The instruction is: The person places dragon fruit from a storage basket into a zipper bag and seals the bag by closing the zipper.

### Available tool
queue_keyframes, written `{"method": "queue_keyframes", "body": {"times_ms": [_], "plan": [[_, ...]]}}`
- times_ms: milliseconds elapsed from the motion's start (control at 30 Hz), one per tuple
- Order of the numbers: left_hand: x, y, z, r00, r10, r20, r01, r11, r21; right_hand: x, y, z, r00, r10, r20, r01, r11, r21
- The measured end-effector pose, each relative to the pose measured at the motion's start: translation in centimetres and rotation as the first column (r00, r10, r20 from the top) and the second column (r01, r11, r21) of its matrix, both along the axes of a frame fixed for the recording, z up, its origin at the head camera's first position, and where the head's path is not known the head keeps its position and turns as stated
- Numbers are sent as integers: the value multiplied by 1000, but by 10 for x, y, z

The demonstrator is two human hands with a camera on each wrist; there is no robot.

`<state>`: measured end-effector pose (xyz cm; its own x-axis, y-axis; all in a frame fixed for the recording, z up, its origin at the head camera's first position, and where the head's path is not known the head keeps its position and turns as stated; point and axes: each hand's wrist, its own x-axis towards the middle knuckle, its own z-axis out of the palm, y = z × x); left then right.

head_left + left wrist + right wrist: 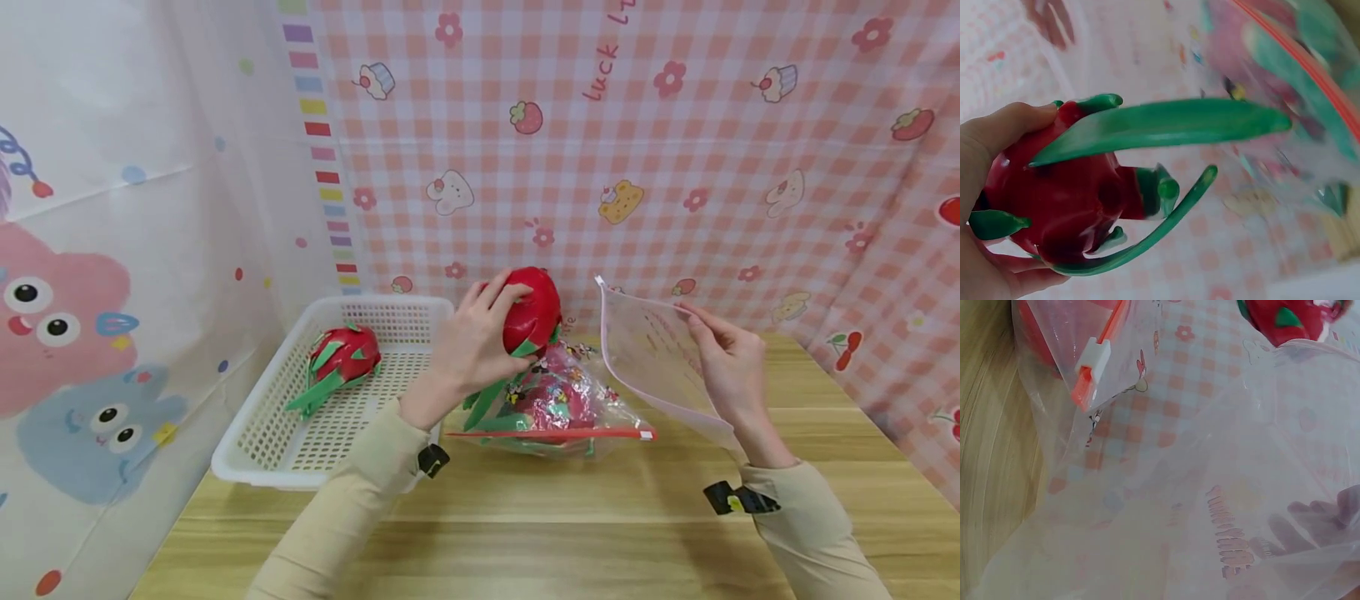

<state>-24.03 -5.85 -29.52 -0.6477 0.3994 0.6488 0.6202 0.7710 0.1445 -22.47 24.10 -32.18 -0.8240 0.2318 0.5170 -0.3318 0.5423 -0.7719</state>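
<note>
Aloft: dragon fruit (534, 312) in left hand (468, 342).

A wooden table (570, 533) carries a white basket (270, 450) and a zip bag (555, 408).

left-wrist view blurs the filled zip bag (1285, 94); its contents perhaps another dragon fruit.

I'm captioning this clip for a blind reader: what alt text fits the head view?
A person's left hand grips a red toy dragon fruit above a wooden table, while the right hand holds up an empty clear zip bag. Between them lies a filled zip bag; a white basket at left holds another dragon fruit.
</note>
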Motion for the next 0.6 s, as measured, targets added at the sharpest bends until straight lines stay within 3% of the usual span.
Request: {"method": "queue_keyframes", "body": {"times_ms": [233, 433, 600], "plan": [[14, 24, 5, 993, -119, 26, 119, 993, 9, 0, -5, -2, 999, -14, -37, 13, 1000, -13], [18, 39, -1, 972, -231, 44, 229, 972, 44, -2, -9, -2, 999, -1, -40, -1, 999, -32], [20, 47, -7, 949, -287, 135, 270, 954, 129, -1, -14, -4, 998, 11, -66, -12, 1000, -20]]}}
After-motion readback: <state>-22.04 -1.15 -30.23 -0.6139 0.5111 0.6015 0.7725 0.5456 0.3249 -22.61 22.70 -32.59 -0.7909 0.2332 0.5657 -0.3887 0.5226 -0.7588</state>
